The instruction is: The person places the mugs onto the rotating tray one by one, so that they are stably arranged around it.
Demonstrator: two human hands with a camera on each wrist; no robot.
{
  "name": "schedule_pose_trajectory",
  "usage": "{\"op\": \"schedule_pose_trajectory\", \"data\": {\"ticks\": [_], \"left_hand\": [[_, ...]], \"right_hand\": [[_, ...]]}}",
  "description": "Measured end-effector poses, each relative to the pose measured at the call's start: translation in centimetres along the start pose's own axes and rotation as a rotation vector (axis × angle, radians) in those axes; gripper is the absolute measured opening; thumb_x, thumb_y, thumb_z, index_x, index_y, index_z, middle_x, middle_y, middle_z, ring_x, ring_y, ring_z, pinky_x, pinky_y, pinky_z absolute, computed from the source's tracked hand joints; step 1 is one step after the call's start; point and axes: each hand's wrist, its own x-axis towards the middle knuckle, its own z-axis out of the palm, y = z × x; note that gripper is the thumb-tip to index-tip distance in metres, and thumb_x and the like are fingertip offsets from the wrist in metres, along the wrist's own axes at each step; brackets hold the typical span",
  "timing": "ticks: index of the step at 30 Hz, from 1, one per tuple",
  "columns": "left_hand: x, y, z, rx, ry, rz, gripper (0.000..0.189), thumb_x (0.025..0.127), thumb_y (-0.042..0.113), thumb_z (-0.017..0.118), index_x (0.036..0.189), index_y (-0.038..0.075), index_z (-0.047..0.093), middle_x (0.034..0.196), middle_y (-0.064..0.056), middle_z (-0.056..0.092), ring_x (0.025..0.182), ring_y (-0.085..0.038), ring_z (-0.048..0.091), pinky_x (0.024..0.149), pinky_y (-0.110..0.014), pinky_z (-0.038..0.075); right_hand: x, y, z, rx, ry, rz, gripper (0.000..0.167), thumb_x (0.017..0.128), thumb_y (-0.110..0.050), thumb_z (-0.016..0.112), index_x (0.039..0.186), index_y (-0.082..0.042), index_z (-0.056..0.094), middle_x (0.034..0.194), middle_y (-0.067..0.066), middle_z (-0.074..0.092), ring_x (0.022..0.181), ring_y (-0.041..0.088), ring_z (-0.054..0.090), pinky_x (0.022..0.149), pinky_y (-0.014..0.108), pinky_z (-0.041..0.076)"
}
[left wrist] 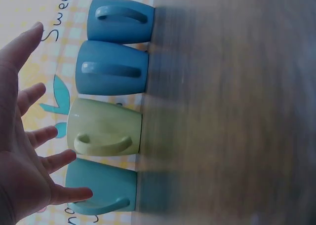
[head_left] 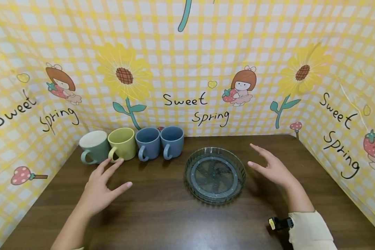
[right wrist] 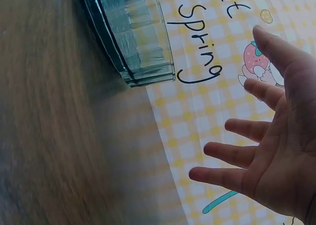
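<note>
the left hand [head_left: 99, 192] and right hand [head_left: 274, 171] are spread wide, holding nothing, one near the green mug [head_left: 99, 146] and yellow mug [head_left: 124, 145], the other beside the clear dish [head_left: 214, 176]. two blue mugs [head_left: 173, 142] finish the row, left of the dish on the counter [head_left: 156, 215]; all handling seems left to do.

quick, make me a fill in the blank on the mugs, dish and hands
The yellow-green mug is one of ____ mugs in a row.
In the head view, the clear round dish stands to the ____ of the mugs.
The left hand and the right hand both hold ____.
The patterned cloth reads Sweet ____.

Missing words: four; right; nothing; Spring
</note>
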Motion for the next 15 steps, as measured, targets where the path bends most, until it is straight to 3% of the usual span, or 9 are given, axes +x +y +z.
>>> {"op": "schedule_pose_trajectory", "data": {"ticks": [6, 13, 15], "left_hand": [[0.3, 0.4, 0.7, -0.017, 0.017, 0.019, 0.077, 0.081, 0.046, 0.078, 0.148, 0.027, 0.043, 0.154, -0.021, 0.026, 0.130, -0.057, 0.027, 0.086, -0.080, 0.028], [0.8, 0.8, 1.3, -0.048, 0.027, 0.046, 0.076, 0.080, 0.045, 0.079, 0.146, 0.026, 0.046, 0.151, -0.020, 0.030, 0.130, -0.054, 0.029, 0.091, -0.076, 0.028], [1.0, 0.9, 1.4, -0.061, 0.028, 0.051, 0.076, 0.080, 0.045, 0.079, 0.146, 0.025, 0.047, 0.151, -0.020, 0.031, 0.130, -0.053, 0.029, 0.092, -0.075, 0.028]], "right_hand": [[0.2, 0.5, 0.3, 0.128, -0.061, 0.039, 0.073, 0.092, -0.033, 0.069, 0.154, -0.019, 0.031, 0.156, 0.018, 0.027, 0.132, 0.049, 0.036, 0.091, 0.063, 0.048], [0.5, 1.6, 0.7, 0.207, -0.103, 0.045, 0.066, 0.091, -0.032, 0.071, 0.148, -0.017, 0.042, 0.152, 0.017, 0.036, 0.128, 0.045, 0.045, 0.091, 0.057, 0.051], [0.7, 1.9, 0.8, 0.273, -0.112, 0.058, 0.065, 0.092, -0.029, 0.070, 0.148, -0.015, 0.042, 0.152, 0.018, 0.036, 0.127, 0.044, 0.047, 0.092, 0.056, 0.051]]}}
